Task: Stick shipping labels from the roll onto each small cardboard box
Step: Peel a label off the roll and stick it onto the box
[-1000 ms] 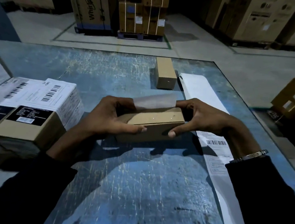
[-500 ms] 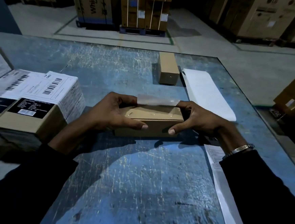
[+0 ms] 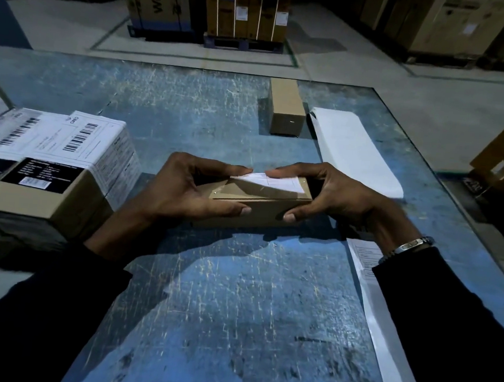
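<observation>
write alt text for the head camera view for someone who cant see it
Two hands, left hand and right hand, hold a small cardboard box on a scratched blue table, pressing a white shipping label onto its top. Labelled boxes sit left; another small box lies beyond.

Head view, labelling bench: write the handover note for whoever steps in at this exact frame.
Left hand and right hand both grip the small box on the blue table, fingertips pinching a label over its top; not yet pressed flat.
Label strip runs along the table's right side.
Done: labelled boxes stand at left.
Left: smooth this label down, then label the plain box at the far edge.
</observation>
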A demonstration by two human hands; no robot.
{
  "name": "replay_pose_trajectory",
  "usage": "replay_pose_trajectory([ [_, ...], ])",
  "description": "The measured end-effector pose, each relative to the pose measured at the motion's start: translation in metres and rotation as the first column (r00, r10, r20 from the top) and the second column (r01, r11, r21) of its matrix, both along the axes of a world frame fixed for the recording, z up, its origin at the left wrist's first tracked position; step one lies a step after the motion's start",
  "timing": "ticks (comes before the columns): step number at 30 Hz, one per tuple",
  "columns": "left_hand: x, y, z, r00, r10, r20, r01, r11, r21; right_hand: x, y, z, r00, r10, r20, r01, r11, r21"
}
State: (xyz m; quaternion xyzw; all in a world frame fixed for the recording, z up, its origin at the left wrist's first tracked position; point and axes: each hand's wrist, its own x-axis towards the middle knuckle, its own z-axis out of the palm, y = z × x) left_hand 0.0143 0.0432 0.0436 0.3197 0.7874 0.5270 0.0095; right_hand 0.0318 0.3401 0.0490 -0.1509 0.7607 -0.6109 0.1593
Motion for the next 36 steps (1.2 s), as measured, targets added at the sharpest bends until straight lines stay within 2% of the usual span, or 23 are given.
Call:
replay_pose_trajectory([
  [6,0.000,0.000,-0.002,1.000,0.012,0.011,-0.013,0.997,0.072,-0.002,0.000,-0.003,1.000,-0.021,0.005,0.021,0.998,-0.061],
  [10,-0.001,-0.001,-0.003,1.000,0.007,-0.003,-0.006,0.997,0.077,0.000,0.000,0.000,0.999,0.032,0.032,-0.029,0.997,-0.074],
  [15,-0.002,0.000,-0.003,1.000,-0.011,-0.025,0.013,0.997,0.082,0.000,-0.005,0.010,0.986,0.116,-0.117,-0.088,0.971,0.220],
  [20,-0.007,0.002,-0.005,0.986,0.006,-0.169,-0.005,1.000,0.005,0.002,-0.008,0.010,0.974,0.079,-0.212,-0.011,0.952,0.306],
  [27,-0.010,0.000,-0.007,0.984,-0.072,-0.161,0.060,0.995,-0.075,0.004,-0.007,0.005,0.984,0.122,-0.129,-0.098,0.979,0.178],
  [31,-0.011,-0.001,-0.007,0.950,-0.067,-0.304,0.003,0.978,-0.207,0.005,-0.006,0.003,0.982,0.132,-0.133,-0.116,0.986,0.124],
  [36,-0.013,0.005,-0.015,0.899,-0.028,-0.436,-0.048,0.986,-0.162,0.003,-0.001,0.002,0.991,0.109,-0.071,-0.110,0.994,-0.003],
])
